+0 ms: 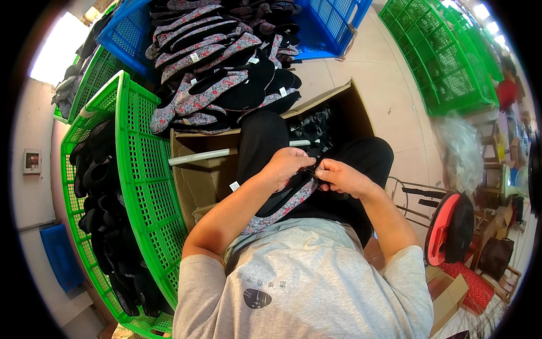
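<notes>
Across my lap lies a black fabric piece with a grey-and-red floral band (288,204) and a small white tag at its left side. My left hand (289,168) pinches its far end, thumb and fingers pressed together. Close by on the right, my right hand (343,177) is closed in a pinch on the same end. A small dark bit shows between the fingertips, too small to make out. Beyond my knees is a heap of similar floral-and-black pieces (212,85), several with white tags.
An open cardboard box (361,107) with dark patterned items stands between my legs, a white tube (203,156) lying across it. On the left, a green crate (144,186) holds black pieces. A blue crate (333,22) is ahead, green crates (440,62) far right, a stool (443,229) at right.
</notes>
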The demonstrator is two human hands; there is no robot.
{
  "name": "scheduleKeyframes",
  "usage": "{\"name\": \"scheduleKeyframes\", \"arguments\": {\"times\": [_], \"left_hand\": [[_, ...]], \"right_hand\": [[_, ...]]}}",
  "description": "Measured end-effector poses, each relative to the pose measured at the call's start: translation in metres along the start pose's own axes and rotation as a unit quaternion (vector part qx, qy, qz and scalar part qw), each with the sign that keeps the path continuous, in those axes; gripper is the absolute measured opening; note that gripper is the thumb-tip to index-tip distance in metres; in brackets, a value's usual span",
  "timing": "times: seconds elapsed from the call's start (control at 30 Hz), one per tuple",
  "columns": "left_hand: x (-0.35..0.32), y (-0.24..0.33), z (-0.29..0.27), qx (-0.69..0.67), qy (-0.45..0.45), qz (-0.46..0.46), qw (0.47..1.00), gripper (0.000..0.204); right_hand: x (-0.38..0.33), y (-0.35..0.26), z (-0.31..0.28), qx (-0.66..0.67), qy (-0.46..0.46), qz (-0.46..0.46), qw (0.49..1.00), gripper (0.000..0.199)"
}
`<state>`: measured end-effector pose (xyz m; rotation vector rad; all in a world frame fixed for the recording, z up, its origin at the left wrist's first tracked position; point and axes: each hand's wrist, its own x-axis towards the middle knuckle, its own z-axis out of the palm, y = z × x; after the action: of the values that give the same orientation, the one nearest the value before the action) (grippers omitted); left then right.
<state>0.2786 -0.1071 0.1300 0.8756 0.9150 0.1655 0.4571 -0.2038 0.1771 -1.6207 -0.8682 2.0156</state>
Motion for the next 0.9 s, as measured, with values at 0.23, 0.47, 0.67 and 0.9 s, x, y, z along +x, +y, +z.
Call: {"name": "scheduleKeyframes", "arguments": {"times": [0.23, 0.47, 0.67, 0.9], "left_hand": [[0.004, -0.003, 0.000, 0.002, -0.001, 0.003, 1.000, 0.015], [0.002, 0.001, -0.002, 0.007, 0.009, 0.030, 0.999, 0.018], [-0.019, 0.004, -0.008, 0.056, 0.005, 0.090, 0.994, 0.029], [-0.055, 0.022, -0.012, 0.327, -0.074, 0.244, 0.910, 0.023]], "right_hand": [[0.000, 0.001, -0.003, 0.015, -0.013, -0.006, 1.000, 0.015], [0.000, 0.007, -0.001, 0.055, 0.010, -0.009, 0.998, 0.013], [-0.005, 0.010, 0.001, 0.108, 0.008, -0.021, 0.994, 0.013], [-0.004, 0.013, 0.002, 0.125, -0.001, -0.047, 0.991, 0.014]]}}
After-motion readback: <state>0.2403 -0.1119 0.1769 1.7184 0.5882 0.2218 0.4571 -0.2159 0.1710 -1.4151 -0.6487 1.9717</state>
